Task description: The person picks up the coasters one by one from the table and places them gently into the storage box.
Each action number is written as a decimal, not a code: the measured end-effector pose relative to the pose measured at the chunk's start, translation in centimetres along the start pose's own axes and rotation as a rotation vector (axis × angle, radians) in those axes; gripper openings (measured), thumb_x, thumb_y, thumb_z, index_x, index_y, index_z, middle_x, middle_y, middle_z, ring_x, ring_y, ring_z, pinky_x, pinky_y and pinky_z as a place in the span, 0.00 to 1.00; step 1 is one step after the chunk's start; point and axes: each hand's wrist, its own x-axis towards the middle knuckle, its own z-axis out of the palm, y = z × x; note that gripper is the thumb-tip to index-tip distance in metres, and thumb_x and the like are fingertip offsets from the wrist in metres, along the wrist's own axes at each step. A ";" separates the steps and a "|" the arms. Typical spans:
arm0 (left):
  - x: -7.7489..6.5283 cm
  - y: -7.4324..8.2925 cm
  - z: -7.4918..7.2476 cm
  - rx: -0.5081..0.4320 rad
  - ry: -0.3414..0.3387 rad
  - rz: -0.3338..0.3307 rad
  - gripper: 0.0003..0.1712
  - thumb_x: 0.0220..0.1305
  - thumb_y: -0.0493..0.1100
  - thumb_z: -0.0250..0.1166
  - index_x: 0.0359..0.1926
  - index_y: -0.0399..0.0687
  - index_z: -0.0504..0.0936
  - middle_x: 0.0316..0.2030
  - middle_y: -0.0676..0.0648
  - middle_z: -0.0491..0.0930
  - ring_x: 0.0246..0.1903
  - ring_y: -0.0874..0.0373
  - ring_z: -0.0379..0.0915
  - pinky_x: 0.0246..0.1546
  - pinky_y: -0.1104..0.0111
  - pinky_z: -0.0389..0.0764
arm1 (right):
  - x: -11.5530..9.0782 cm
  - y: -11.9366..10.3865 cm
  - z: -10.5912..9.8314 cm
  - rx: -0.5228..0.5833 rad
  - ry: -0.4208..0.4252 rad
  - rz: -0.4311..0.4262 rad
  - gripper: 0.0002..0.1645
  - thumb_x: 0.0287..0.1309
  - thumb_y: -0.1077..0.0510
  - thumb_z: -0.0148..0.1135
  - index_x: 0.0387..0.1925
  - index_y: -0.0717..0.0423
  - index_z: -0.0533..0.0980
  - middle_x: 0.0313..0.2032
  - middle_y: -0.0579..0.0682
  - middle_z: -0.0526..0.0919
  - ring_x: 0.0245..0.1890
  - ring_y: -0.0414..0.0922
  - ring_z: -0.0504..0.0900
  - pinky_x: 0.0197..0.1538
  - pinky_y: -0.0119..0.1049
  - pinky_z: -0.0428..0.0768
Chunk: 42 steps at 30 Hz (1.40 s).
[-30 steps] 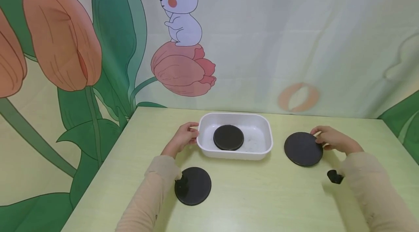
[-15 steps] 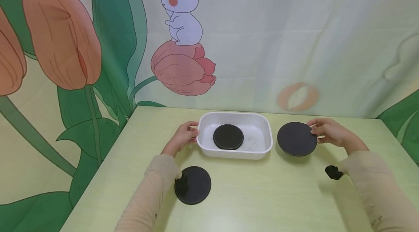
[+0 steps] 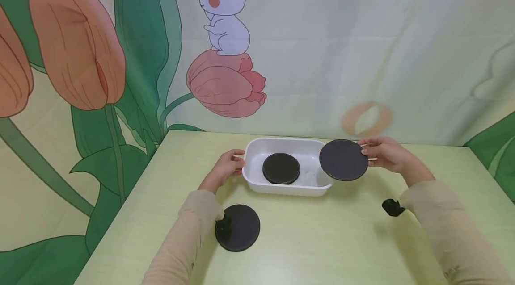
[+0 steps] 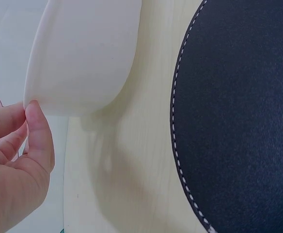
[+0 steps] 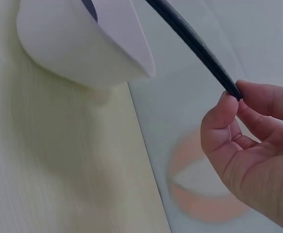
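A white rectangular tub (image 3: 287, 190) stands near the table's back edge. My left hand (image 3: 223, 169) pinches its left end, thumb and forefinger at the rim in the left wrist view. Inside the tub, toward its left, lies a round black coaster (image 3: 280, 169). With thumb and fingers my right hand (image 3: 388, 155) pinches the right edge of a second black coaster (image 3: 344, 160), raised and overlapping the tub's right end in the head view. Edge-on, this held coaster (image 5: 195, 46) looks thin in the right wrist view. Another coaster (image 4: 238, 116), edged with white stitching, lies flat near my left forearm.
The pale wooden table (image 3: 306, 240) ends at a printed curtain (image 3: 297, 52) right behind the tub. A small black device (image 3: 393, 207) sticks out under my right sleeve.
My right hand has lifted its coaster off the table and carried it left, up to the tub's right end. The left hand has stayed at the tub.
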 end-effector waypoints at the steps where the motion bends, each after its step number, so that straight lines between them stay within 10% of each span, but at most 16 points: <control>1: -0.3 0.2 0.0 0.002 -0.001 0.001 0.24 0.60 0.32 0.53 0.59 0.43 0.64 0.40 0.43 0.69 0.36 0.54 0.72 0.30 0.73 0.76 | 0.3 0.0 0.4 0.017 -0.001 -0.006 0.13 0.58 0.69 0.47 0.38 0.49 0.72 0.27 0.42 0.76 0.25 0.37 0.77 0.30 0.30 0.77; 36: 1.0 -1.2 0.2 -0.024 0.017 0.032 0.22 0.60 0.32 0.54 0.57 0.43 0.66 0.41 0.41 0.70 0.36 0.54 0.73 0.26 0.76 0.75 | 8.1 2.3 11.6 0.075 0.158 0.089 0.20 0.55 0.71 0.49 0.51 0.68 0.63 0.23 0.43 0.75 0.22 0.37 0.75 0.25 0.28 0.76; 39: 1.1 -1.3 0.2 -0.021 0.018 0.027 0.22 0.60 0.32 0.54 0.56 0.43 0.66 0.42 0.41 0.70 0.37 0.53 0.73 0.27 0.76 0.75 | 10.1 4.5 10.9 0.080 0.143 0.060 0.18 0.53 0.70 0.52 0.48 0.67 0.66 0.23 0.45 0.76 0.22 0.39 0.75 0.24 0.29 0.76; 42: 1.1 -1.3 0.2 -0.017 0.020 0.022 0.22 0.60 0.32 0.54 0.56 0.43 0.66 0.42 0.41 0.70 0.38 0.52 0.73 0.27 0.75 0.75 | 16.8 11.6 6.5 0.118 0.102 0.046 0.19 0.48 0.67 0.58 0.45 0.60 0.70 0.25 0.47 0.77 0.22 0.42 0.77 0.24 0.34 0.78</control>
